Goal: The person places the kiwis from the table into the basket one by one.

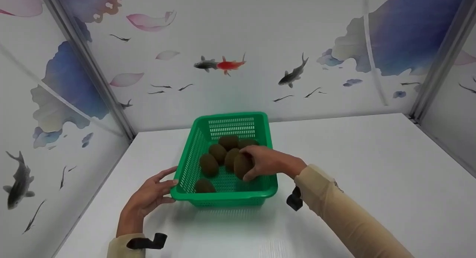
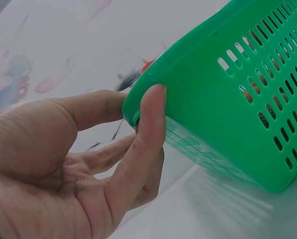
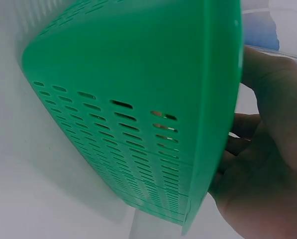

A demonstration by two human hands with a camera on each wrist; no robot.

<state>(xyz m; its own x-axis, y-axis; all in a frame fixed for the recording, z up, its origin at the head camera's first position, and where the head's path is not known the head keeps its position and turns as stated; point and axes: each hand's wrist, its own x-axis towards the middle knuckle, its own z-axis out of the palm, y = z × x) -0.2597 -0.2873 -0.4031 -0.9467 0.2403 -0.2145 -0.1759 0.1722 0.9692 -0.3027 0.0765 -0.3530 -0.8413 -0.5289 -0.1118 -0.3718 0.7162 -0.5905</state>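
A green plastic basket [image 1: 230, 194] with slotted walls stands on the white table and holds several brown, egg-shaped kiwis [image 1: 209, 165]. My right hand [image 1: 266, 161] reaches in over the right side and grips one kiwi [image 1: 242, 166] between thumb and fingers. From the right wrist, the basket wall [image 3: 138, 55] hides that kiwi and the fingertips. At the near left corner, my left hand [image 1: 150, 193] pinches the basket's rim. Up close in the left wrist view, the thumb and fingers [image 2: 150, 114] lie on either side of the rim [image 2: 180, 57].
A white panel wall [image 1: 238, 94] painted with fish and petals rises behind the basket. More panels in metal frames [image 1: 89, 68] stand at both sides. The white table [image 1: 346, 157] extends right of the basket. One kiwi [image 1: 204, 186] lies apart, near the basket's front left corner.
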